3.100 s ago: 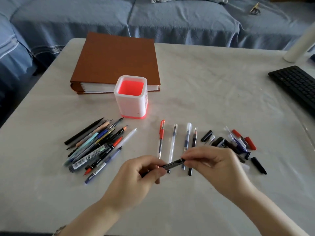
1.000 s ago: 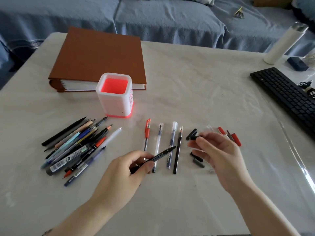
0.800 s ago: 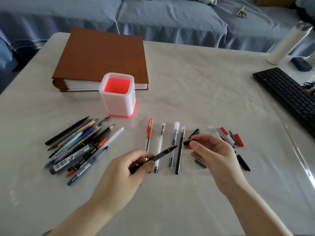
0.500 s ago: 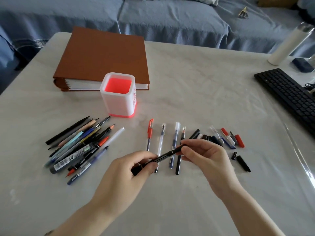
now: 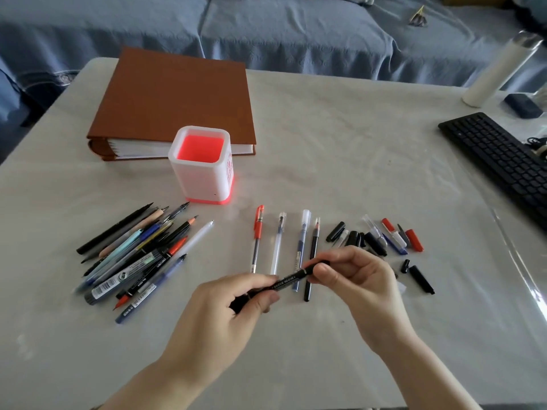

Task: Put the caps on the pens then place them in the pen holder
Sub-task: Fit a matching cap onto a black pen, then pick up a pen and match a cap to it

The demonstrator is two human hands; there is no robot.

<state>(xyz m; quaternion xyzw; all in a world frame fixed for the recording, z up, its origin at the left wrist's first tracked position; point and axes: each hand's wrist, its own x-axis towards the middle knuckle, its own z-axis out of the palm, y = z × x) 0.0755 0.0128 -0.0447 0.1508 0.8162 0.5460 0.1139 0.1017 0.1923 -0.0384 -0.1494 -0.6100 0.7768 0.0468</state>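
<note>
Head view: my left hand (image 5: 233, 309) pinches the black pen (image 5: 288, 280) by its lower barrel, above the tabletop (image 5: 340, 161). My right hand (image 5: 359, 279) pinches its cap end. The pen holder (image 5: 201, 167) stands at eleven o'clock, well apart.

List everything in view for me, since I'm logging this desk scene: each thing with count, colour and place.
pen holder: one, white with red inside, empty, centre-left
binder: one, brown, behind the holder
uncapped pens: a pile, mixed colours, left
capped pens: four in a row, centre
loose caps: a cluster, black, red, blue, clear, right of the row
keyboard: one, black, right edge
bottle: one, white, far right
table: one, pale
sofa: blue, behind
black pen: one, held in both hands
left hand: grips the barrel
right hand: pinches a black cap at the tip
</note>
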